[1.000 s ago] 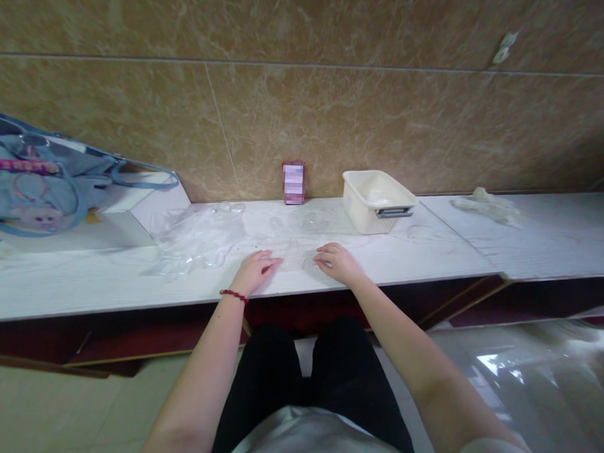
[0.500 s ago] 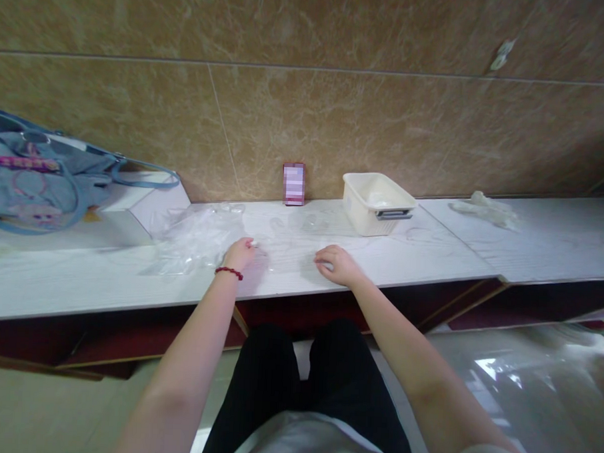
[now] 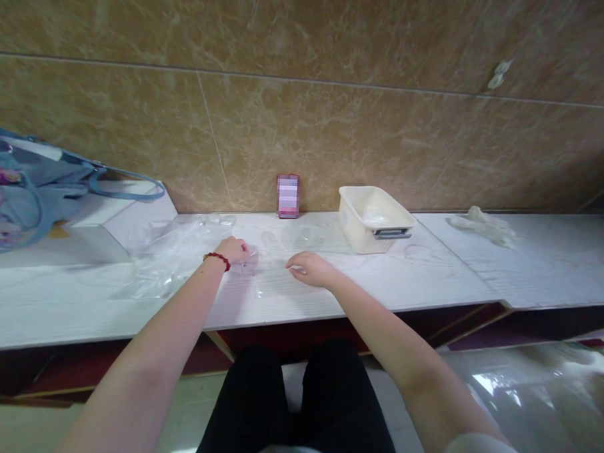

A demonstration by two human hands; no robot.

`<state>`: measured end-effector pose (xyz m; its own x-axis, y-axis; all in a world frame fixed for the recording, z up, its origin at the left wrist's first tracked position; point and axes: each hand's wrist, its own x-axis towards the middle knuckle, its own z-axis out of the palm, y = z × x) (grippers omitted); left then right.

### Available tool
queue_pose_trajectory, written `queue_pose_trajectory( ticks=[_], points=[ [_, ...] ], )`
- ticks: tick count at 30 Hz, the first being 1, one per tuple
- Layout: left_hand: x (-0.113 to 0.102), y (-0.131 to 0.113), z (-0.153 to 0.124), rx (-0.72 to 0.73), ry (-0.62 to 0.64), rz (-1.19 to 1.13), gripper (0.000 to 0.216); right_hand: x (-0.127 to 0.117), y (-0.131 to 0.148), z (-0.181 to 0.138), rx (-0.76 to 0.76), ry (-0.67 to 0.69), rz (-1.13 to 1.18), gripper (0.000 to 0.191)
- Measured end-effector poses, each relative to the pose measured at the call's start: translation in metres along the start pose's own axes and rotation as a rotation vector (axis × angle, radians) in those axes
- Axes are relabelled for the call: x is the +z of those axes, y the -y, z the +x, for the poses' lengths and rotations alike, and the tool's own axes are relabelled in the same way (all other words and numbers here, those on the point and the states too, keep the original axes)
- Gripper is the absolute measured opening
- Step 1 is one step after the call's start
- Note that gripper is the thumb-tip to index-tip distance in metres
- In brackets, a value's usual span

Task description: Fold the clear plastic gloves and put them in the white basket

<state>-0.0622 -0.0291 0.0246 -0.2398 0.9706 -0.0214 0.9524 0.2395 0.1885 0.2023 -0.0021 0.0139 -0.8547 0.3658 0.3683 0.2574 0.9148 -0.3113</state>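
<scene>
Left hand (image 3: 232, 250) pinches clear plastic film (image 3: 258, 278) left of cream basket (image 3: 374, 218); right hand (image 3: 310, 270) curled nearer the basket, grip indeterminate.

Counter (image 3: 429, 285), set against tiled wall (image 3: 336, 134). Far left: handbag (image 3: 13, 194) placed on raised block (image 3: 96, 234). Plastic bags (image 3: 165, 260) heaped right of block; left hand (image 3: 232, 250) rested at their right edge, right hand (image 3: 310, 270) near it. Small box (image 3: 288, 196) stood against wall behind hands; tub (image 3: 372, 216) placed to its right; crumpled plastic (image 3: 482, 218) well apart, further right.
</scene>
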Motion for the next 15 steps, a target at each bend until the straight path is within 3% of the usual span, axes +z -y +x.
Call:
queue_pose_trajectory(
  ticks=[4,7,10,15],
  points=[
    [0.001,0.000,0.002,0.046,-0.016,-0.087,0.022,0.008,-0.004,0.043,-0.089,0.156,0.030,0.024],
    [0.005,-0.008,-0.001,0.022,-0.048,-0.306,0.022,0.018,-0.010,0.066,0.032,0.093,0.125,0.025],
    [0.011,-0.020,-0.008,-0.046,-0.067,-0.714,0.026,0.028,-0.018,0.079,0.197,-0.009,0.299,0.033],
    [0.018,-0.036,-0.026,-0.112,-0.056,-1.124,0.037,0.035,-0.030,0.078,0.288,0.004,0.524,0.045]
  ],
)
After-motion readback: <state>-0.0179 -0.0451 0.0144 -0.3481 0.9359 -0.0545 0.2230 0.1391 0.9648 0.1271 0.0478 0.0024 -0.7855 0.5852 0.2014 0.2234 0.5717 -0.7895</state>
